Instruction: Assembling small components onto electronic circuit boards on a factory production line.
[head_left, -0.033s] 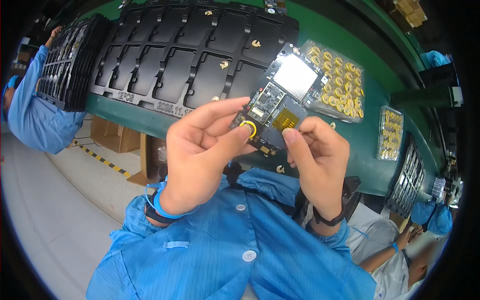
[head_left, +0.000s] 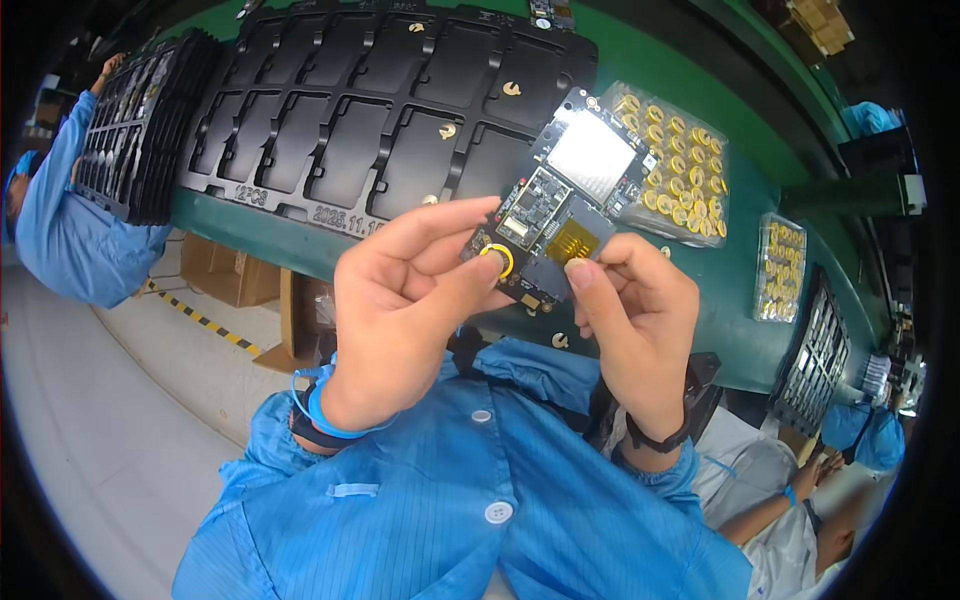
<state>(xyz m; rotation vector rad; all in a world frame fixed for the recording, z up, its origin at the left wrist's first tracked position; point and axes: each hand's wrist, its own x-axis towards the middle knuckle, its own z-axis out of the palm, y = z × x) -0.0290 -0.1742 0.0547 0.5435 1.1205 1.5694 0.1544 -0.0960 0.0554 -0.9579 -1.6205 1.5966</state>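
Note:
Between my hands is a black circuit board [head_left: 541, 205], tilted, with a bright silver shield plate [head_left: 591, 153] on its far part and an amber film patch [head_left: 573, 240] nearer me. My left hand [head_left: 410, 285] pinches the near left corner, its thumb pressing a small round part with a yellow ring [head_left: 507, 262]. My right hand [head_left: 643, 325] grips the near right edge, thumb on top beside the amber patch. Both hands are closed on the board; the fingertips beneath it are hidden. A blue wrist strap [head_left: 318, 405] circles my left wrist.
Beyond lies a black compartment tray [head_left: 350, 125] with small gold pieces [head_left: 447, 131] scattered on it. At right a clear tray [head_left: 672, 165] holds several yellow-ringed round parts, near a smaller similar tray [head_left: 780, 268]. Stacked black trays [head_left: 140, 130] stand at left. Other people sit on both sides.

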